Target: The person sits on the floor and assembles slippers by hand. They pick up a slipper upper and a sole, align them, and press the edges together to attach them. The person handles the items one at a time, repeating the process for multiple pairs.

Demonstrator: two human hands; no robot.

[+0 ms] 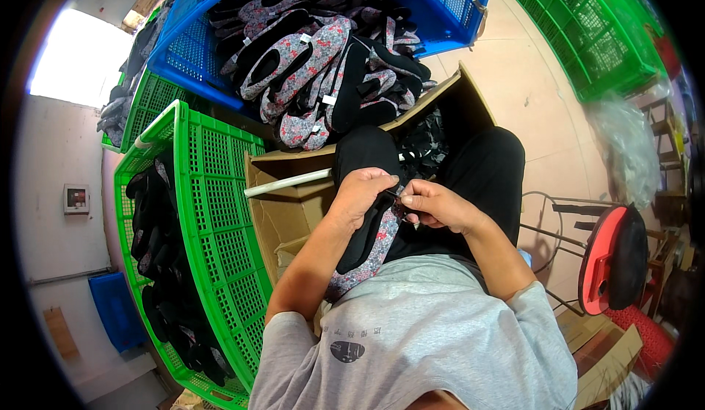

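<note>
My left hand (361, 193) grips a flat cloth shoe (367, 245) with a black sole and a grey-red floral upper, held over my lap. My right hand (435, 206) pinches the shoe's top edge right beside the left fingers. A second floral shoe lies under it against my grey shirt. My black-trousered knees sit just beyond the hands.
An open cardboard box (283, 211) stands before my knees. A blue crate (440, 6) heaped with floral shoes (308, 72) is beyond it. A green crate (220, 219) of black shoes is at my left, another green crate (587, 35) far right. A red-and-black stool (613, 259) stands at my right.
</note>
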